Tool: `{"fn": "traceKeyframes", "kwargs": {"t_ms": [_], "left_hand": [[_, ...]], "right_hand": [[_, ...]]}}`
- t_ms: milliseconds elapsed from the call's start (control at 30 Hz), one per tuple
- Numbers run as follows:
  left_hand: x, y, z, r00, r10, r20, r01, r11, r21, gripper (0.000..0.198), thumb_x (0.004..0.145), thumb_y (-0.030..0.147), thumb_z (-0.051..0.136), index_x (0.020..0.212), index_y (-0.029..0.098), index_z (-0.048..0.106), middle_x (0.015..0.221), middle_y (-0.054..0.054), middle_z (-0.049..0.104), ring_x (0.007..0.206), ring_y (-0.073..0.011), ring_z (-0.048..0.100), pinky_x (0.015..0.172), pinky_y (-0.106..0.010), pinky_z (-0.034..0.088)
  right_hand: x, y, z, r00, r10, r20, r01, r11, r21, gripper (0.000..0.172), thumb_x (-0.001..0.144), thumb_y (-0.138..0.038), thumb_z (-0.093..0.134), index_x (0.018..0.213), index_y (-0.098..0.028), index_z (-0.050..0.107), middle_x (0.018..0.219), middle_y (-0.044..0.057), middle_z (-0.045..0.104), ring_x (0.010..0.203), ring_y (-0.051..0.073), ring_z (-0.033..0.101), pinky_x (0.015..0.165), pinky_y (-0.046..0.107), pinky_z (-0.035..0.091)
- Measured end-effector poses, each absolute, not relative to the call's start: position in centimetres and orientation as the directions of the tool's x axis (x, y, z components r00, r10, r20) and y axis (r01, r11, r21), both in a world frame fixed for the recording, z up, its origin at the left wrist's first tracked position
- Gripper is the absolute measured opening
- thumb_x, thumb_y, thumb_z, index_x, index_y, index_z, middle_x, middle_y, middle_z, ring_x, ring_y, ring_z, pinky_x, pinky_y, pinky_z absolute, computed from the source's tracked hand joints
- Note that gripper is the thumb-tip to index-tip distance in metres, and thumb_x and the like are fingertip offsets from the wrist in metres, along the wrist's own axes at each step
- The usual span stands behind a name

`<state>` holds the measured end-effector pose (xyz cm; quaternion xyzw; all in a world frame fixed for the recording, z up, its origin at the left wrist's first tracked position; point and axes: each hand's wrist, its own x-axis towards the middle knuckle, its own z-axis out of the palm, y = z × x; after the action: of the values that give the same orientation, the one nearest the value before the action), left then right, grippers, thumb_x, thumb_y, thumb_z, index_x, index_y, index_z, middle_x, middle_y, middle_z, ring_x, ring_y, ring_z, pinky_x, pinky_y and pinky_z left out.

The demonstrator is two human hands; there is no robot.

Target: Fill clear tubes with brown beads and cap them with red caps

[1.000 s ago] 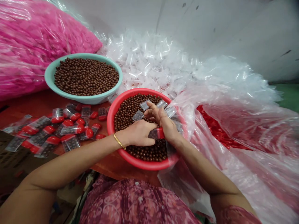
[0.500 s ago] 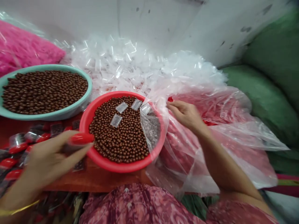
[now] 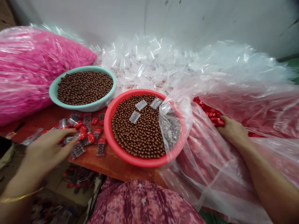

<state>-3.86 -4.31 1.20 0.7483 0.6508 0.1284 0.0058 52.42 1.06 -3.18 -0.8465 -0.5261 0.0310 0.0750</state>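
Note:
My left hand [image 3: 52, 149], slightly blurred, reaches over a pile of small clear containers with red caps [image 3: 78, 149], several with dark balls inside. Its thumb and fingers are apart, their tips beside a red cap. My right hand [image 3: 233, 129] is at the mouth of a clear plastic bag [image 3: 210, 174], its fingertips among loose red caps [image 3: 213, 115]. Those fingertips are partly hidden, so their grip does not show. Between the hands, a red basin [image 3: 140, 163] holds brown balls [image 3: 140, 137], with several clear empty containers [image 3: 135, 117] on top. Part of the bag drapes over its right side.
A pale green basin [image 3: 81, 107] of brown balls stands behind on the left. Farther left bulges a bag of pink pieces [image 3: 46, 59]. Clear plastic containers [image 3: 149, 62] are heaped along the wall. Below the table's [image 3: 109, 169] left edge, more red-capped containers lie in a box.
The view has turned left. My left hand has let go of a red-capped container at the pile. My right hand has moved from the basin's edge deeper among the red caps.

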Motion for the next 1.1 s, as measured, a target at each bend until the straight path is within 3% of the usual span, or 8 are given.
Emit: {"fn": "traceKeyframes", "kwargs": {"t_ms": [133,300,433,600,767,900,1000,1100], "left_hand": [[6.3,0.8,1.8,0.404,0.913,0.063,0.907,-0.408,0.101,0.034,0.091,0.039,0.039,0.097,0.018,0.064,0.098,-0.009,0.070,0.095,-0.0236,0.064,0.082,-0.033,0.047],[13.2,6.4,-0.8,0.393,0.899,-0.194,0.919,-0.383,0.091,0.039,0.086,0.047,0.047,0.095,0.013,0.062,0.100,-0.015,0.069,0.094,-0.0269,0.065,0.075,-0.031,0.048],[13.4,7.1,-1.4,0.444,0.861,-0.247,0.896,-0.428,0.119,0.027,0.086,0.036,0.048,0.096,0.015,0.061,0.100,-0.011,0.070,0.094,-0.0250,0.066,0.077,-0.030,0.049],[11.7,5.6,0.6,0.512,0.801,-0.309,0.823,-0.561,-0.091,0.026,0.090,0.020,0.035,0.101,0.010,0.056,0.094,-0.016,0.069,0.089,-0.0252,0.067,0.074,-0.032,0.051],[11.6,5.1,1.0,0.573,0.716,-0.399,0.733,-0.666,-0.143,0.029,0.087,0.007,0.032,0.108,0.004,0.052,0.092,-0.019,0.068,0.087,-0.0268,0.067,0.074,-0.037,0.053],[13.1,5.6,-1.0,0.616,0.687,-0.386,0.734,-0.678,-0.037,0.029,0.086,0.004,0.031,0.097,0.007,0.057,0.095,-0.019,0.065,0.088,-0.0263,0.066,0.076,-0.038,0.053],[14.1,6.5,-2.9,0.604,0.735,-0.309,0.797,-0.558,0.231,0.017,0.082,0.006,0.041,0.084,0.010,0.058,0.091,-0.015,0.064,0.088,-0.0250,0.064,0.080,-0.038,0.050],[14.6,7.4,-4.4,0.589,0.759,-0.276,0.773,-0.430,0.466,0.007,0.076,0.008,0.050,0.077,0.013,0.054,0.081,-0.006,0.063,0.082,-0.0204,0.062,0.079,-0.033,0.049]], "right_hand": [[52.9,0.1,-1.7,0.529,0.846,0.059,0.834,-0.506,-0.220,0.029,0.073,-0.020,0.060,0.102,-0.021,0.068,0.092,0.020,0.068,0.063,0.018,0.054,0.061,0.035,0.038],[52.9,-0.9,0.1,0.542,0.826,0.155,0.828,-0.495,-0.263,0.034,0.074,-0.014,0.057,0.108,-0.015,0.065,0.099,0.020,0.067,0.074,0.017,0.057,0.071,0.031,0.041],[51.0,-0.5,1.1,0.396,0.873,0.284,0.910,-0.333,-0.246,0.032,0.074,-0.011,0.054,0.104,-0.015,0.064,0.100,0.019,0.068,0.085,0.019,0.061,0.076,0.030,0.043],[46.9,1.6,1.4,0.071,0.892,0.446,0.997,-0.070,-0.019,0.035,0.071,-0.015,0.054,0.105,-0.014,0.063,0.104,0.014,0.069,0.091,0.024,0.063,0.069,0.030,0.044],[41.1,3.4,1.9,-0.117,0.945,0.305,0.973,0.047,0.228,0.036,0.089,-0.024,0.040,0.119,-0.014,0.059,0.110,0.013,0.066,0.083,0.021,0.062,0.052,0.028,0.028],[38.0,4.4,1.4,-0.202,0.968,0.147,0.961,0.166,0.223,0.034,0.090,-0.023,0.038,0.116,-0.017,0.059,0.108,0.011,0.065,0.079,0.020,0.061,0.051,0.029,0.022],[37.4,4.9,0.5,-0.201,0.977,0.075,0.971,0.188,0.147,0.032,0.087,-0.024,0.041,0.114,-0.019,0.058,0.113,0.010,0.062,0.081,0.021,0.060,0.051,0.028,0.023],[37.9,5.5,-0.3,-0.203,0.972,0.116,0.977,0.193,0.096,0.037,0.084,-0.024,0.044,0.119,-0.017,0.056,0.122,0.013,0.058,0.093,0.026,0.058,0.060,0.031,0.034]]}}
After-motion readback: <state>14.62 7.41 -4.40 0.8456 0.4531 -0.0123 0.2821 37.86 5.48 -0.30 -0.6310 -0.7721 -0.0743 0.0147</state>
